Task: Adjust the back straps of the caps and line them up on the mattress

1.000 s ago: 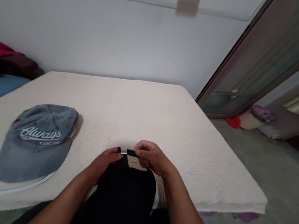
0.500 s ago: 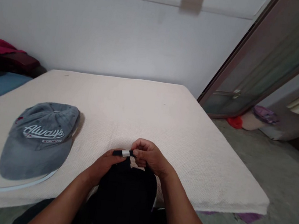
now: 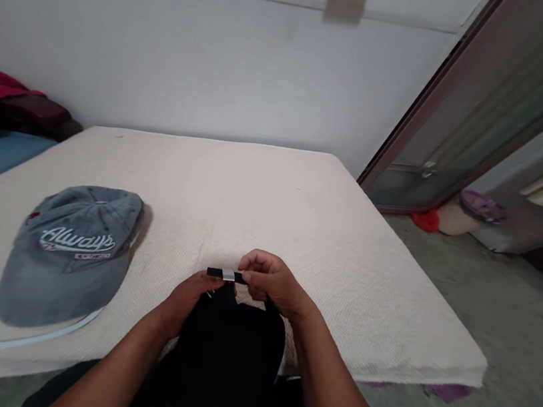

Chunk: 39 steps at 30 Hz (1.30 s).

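A black cap [image 3: 225, 352] lies at the near edge of the cream mattress [image 3: 260, 209], its back strap turned away from me. My left hand [image 3: 190, 300] pinches the strap just left of the small metal buckle [image 3: 228, 275]. My right hand [image 3: 273, 284] is closed on the strap at the buckle's right side. Both hands hold the strap a little above the mattress. A grey cap [image 3: 67, 255] with white "Always" lettering rests on the mattress to the left, apart from both hands.
A blue bedding and a heap of red and dark cloth [image 3: 7, 106] lie at the far left. A glass door panel [image 3: 470, 117] leans at the right. Beyond it on the concrete floor [image 3: 501, 330] sit a purple item and something red [image 3: 425, 220].
My hands and the buckle have shifted only slightly; the right fingers have closed in nearer the buckle. The grey cap has not moved.
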Each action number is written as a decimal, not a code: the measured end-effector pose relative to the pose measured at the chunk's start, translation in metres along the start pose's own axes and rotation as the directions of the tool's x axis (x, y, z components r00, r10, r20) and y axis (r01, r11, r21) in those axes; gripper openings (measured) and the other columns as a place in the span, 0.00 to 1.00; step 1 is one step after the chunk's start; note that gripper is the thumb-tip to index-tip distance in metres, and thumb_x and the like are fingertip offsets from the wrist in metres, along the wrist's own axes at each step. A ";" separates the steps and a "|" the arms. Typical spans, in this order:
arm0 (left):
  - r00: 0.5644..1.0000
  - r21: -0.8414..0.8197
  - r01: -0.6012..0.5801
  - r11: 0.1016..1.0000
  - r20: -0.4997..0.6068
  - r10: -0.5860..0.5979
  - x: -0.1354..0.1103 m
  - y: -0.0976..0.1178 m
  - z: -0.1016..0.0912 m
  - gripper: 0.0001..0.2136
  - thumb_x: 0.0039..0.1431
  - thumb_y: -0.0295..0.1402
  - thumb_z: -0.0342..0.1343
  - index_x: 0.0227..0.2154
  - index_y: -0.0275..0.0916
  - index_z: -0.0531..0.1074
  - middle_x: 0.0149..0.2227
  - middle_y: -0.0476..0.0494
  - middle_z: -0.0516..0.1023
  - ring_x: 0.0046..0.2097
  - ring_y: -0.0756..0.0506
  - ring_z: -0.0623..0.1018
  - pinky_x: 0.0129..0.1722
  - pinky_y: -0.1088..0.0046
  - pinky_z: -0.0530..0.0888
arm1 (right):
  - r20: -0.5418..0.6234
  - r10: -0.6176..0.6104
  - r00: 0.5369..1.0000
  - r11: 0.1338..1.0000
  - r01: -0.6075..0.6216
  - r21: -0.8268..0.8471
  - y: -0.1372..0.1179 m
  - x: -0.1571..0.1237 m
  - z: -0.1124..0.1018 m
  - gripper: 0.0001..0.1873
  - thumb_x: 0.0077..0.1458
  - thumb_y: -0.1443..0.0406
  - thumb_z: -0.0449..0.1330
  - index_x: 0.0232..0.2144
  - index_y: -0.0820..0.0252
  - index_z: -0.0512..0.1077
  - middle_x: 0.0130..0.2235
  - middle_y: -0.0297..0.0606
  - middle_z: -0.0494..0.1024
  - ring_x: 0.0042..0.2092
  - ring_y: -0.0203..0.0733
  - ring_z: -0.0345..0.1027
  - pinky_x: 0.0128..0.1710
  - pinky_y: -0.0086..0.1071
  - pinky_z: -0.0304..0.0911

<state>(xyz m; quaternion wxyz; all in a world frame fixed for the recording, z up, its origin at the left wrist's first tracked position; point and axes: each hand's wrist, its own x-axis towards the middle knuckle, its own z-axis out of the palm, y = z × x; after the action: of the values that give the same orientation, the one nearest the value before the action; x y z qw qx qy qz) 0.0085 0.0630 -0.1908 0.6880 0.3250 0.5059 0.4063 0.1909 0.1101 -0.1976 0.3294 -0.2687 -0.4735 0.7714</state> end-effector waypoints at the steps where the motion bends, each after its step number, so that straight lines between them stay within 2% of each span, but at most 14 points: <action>1: 1.000 -0.001 0.011 1.000 0.016 -0.011 0.000 -0.001 -0.001 0.08 0.43 0.35 0.63 0.24 0.35 0.76 0.23 0.48 0.76 0.24 0.50 0.71 0.27 0.75 0.66 | -0.012 -0.006 1.000 1.000 0.006 -0.013 0.000 0.000 0.000 0.08 0.48 0.67 0.63 0.31 0.61 0.68 0.18 0.23 0.59 0.18 0.25 0.46 0.17 0.23 0.41; 4: 0.995 -0.007 0.044 0.999 0.092 -0.043 0.002 -0.005 -0.004 0.08 0.44 0.34 0.63 0.28 0.35 0.76 0.23 0.48 0.76 0.24 0.50 0.71 0.26 0.76 0.65 | 0.011 -0.012 1.000 1.000 0.012 -0.013 0.000 0.000 0.001 0.07 0.49 0.67 0.62 0.32 0.61 0.68 0.19 0.23 0.60 0.18 0.25 0.46 0.17 0.23 0.41; 9: 0.986 -0.022 0.023 0.999 0.166 -0.019 0.002 -0.007 -0.005 0.08 0.47 0.32 0.62 0.31 0.35 0.76 0.26 0.47 0.77 0.26 0.50 0.73 0.28 0.76 0.66 | 0.064 -0.009 0.998 1.000 0.008 0.017 0.001 0.000 0.002 0.08 0.49 0.65 0.63 0.32 0.61 0.68 0.19 0.24 0.60 0.18 0.25 0.47 0.17 0.23 0.41; 12: 0.988 -0.026 0.035 0.999 0.149 -0.031 0.002 -0.005 -0.004 0.09 0.45 0.30 0.63 0.32 0.35 0.76 0.26 0.47 0.77 0.26 0.50 0.73 0.28 0.76 0.66 | 0.067 -0.008 0.998 0.999 0.006 0.033 0.000 0.000 0.003 0.10 0.49 0.64 0.63 0.33 0.61 0.68 0.20 0.24 0.60 0.19 0.25 0.47 0.17 0.24 0.42; 17: 0.996 -0.054 0.030 0.998 0.087 -0.025 0.000 -0.002 0.000 0.09 0.46 0.37 0.62 0.23 0.35 0.74 0.20 0.50 0.73 0.21 0.52 0.68 0.23 0.76 0.63 | 0.059 0.004 0.998 0.997 -0.008 0.070 0.000 -0.001 0.001 0.10 0.49 0.66 0.64 0.34 0.60 0.68 0.19 0.23 0.60 0.18 0.25 0.47 0.17 0.23 0.41; 23: 1.000 0.140 0.011 0.990 -0.008 -0.010 -0.003 -0.002 0.002 0.10 0.49 0.38 0.59 0.19 0.37 0.73 0.18 0.51 0.71 0.23 0.50 0.67 0.26 0.74 0.62 | 0.097 -0.002 0.995 0.999 -0.002 0.046 0.001 -0.001 0.002 0.10 0.49 0.65 0.64 0.34 0.61 0.69 0.20 0.25 0.64 0.18 0.25 0.49 0.16 0.23 0.42; 26: 0.999 0.163 -0.007 0.987 -0.041 0.014 -0.003 -0.004 0.001 0.10 0.49 0.37 0.59 0.19 0.37 0.73 0.19 0.51 0.72 0.24 0.50 0.67 0.27 0.74 0.62 | 0.117 -0.005 0.993 0.999 0.000 0.045 0.001 -0.001 0.004 0.10 0.48 0.65 0.64 0.34 0.61 0.69 0.20 0.25 0.64 0.18 0.25 0.50 0.16 0.23 0.42; 29: 1.000 0.073 0.016 0.997 -0.014 -0.015 -0.002 -0.005 0.001 0.09 0.48 0.35 0.59 0.19 0.37 0.73 0.18 0.52 0.71 0.22 0.51 0.66 0.26 0.75 0.62 | 0.125 0.001 0.992 0.999 -0.007 0.050 0.000 -0.001 0.004 0.10 0.49 0.65 0.64 0.34 0.61 0.69 0.20 0.26 0.65 0.18 0.25 0.50 0.16 0.23 0.43; 33: 0.992 -0.057 0.051 0.997 0.121 -0.044 -0.001 -0.008 0.002 0.07 0.47 0.35 0.61 0.22 0.36 0.74 0.19 0.51 0.73 0.21 0.52 0.67 0.25 0.76 0.63 | 0.115 0.027 0.993 0.998 -0.033 0.047 0.000 -0.001 0.004 0.10 0.48 0.65 0.64 0.35 0.61 0.69 0.20 0.25 0.64 0.18 0.26 0.50 0.16 0.23 0.44; 39: 0.995 -0.016 0.033 0.999 0.098 -0.031 0.002 -0.012 0.002 0.08 0.47 0.35 0.62 0.29 0.36 0.77 0.24 0.48 0.77 0.25 0.50 0.73 0.28 0.74 0.66 | 0.068 0.010 0.998 1.000 -0.012 0.021 0.000 -0.001 0.002 0.11 0.47 0.67 0.64 0.35 0.61 0.69 0.22 0.26 0.63 0.19 0.25 0.50 0.16 0.23 0.43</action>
<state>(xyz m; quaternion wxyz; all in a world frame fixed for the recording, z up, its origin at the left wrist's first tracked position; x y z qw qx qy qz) 0.0136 0.0590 -0.2010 0.7213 0.3303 0.4732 0.3830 0.1900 0.1086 -0.1968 0.3118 -0.2417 -0.4747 0.7868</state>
